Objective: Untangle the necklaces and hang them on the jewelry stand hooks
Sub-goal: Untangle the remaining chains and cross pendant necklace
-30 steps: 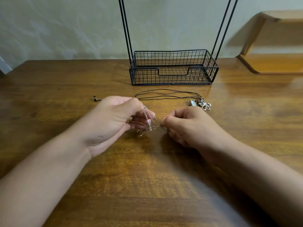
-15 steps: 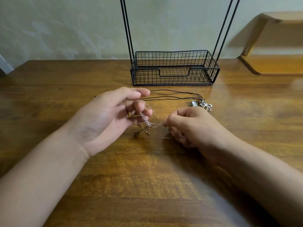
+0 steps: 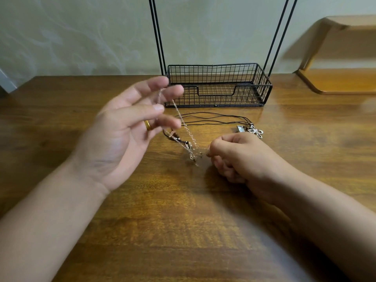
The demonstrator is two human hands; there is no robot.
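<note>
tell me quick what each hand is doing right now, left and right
Left hand: open, fingers spread, with the silver chain draped over them.
Right hand: closed, pinching the chain's lower end just above the table.

Wire basket (image 3: 218, 86) at the far middle of the counter (image 3: 183, 220), cord necklaces (image 3: 213, 119) lying just near of it, chain (image 3: 187, 131) between left hand (image 3: 122, 135) and right hand (image 3: 240, 157), shelf (image 3: 341, 80) far right.

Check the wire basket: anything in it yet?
Empty: only bare mesh shows through the wire basket; the silver chain hangs off the left hand.
</note>
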